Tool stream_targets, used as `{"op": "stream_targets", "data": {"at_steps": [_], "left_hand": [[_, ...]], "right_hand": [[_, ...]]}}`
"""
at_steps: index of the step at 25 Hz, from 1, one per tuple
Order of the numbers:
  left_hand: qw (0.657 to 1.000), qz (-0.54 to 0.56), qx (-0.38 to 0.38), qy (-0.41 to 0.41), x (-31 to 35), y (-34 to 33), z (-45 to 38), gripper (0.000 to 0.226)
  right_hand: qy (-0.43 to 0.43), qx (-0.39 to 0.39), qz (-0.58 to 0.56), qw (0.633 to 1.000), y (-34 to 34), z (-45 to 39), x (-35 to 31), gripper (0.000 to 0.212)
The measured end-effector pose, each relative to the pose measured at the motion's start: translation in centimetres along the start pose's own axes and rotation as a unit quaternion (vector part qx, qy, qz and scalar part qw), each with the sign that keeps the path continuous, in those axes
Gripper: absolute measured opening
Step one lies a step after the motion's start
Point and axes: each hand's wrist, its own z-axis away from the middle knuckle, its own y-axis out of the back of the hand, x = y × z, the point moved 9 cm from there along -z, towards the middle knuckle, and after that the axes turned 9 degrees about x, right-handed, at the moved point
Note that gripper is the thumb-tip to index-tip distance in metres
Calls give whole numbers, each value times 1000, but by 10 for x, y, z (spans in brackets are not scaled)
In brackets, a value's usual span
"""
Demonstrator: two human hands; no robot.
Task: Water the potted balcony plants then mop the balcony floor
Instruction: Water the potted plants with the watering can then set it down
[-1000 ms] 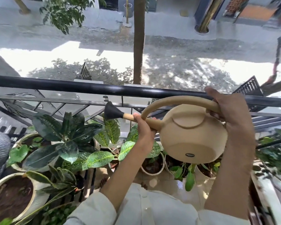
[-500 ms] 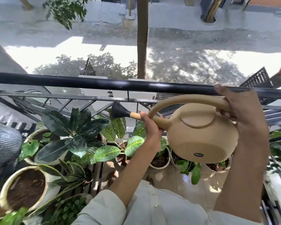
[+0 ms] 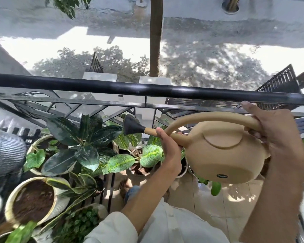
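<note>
Above the pots by the railing point(image 3: 147, 88), I am holding the watering can point(image 3: 223, 155) tipped on its side, rose point(image 3: 132, 127) pointing left over the dark-leaved plant point(image 3: 84, 137). Right hand point(image 3: 277, 137) is clamped round the handle; left hand point(image 3: 168, 149) is gripping the spout. Since a second ago my view is dropping closer; the can is barely shifting. No water is visible, so I judge watering is only starting.

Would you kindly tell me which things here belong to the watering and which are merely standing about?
In use: watering can, left hand, right hand, potted plants.
Standing about: railing, grey ribbed pot.
</note>
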Motion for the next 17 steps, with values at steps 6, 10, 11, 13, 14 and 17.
{"op": "stream_targets", "data": {"at_steps": [6,10,11,13,14,17], "left_hand": [[999,-28,-10,15,2,6,-4,90],[999,-34,-8,26,6,11,-12,73],[999,-36,-9,25,8,11,-11,72],[999,-42,-15,27,9,12,-9,73],[999,-42,-16,28,10,13,-8,74],[998,-41,-20,31,14,17,-10,71]], "right_hand": [[-31,13,20,999,-8,7,7,71],[-43,22,19,999,-12,15,11,75],[-48,25,14,998,-12,15,12,73],[-55,30,4,998,-13,18,12,69],[-58,31,-1,998,-14,20,13,69],[-59,29,-10,998,-15,25,14,67]]}}
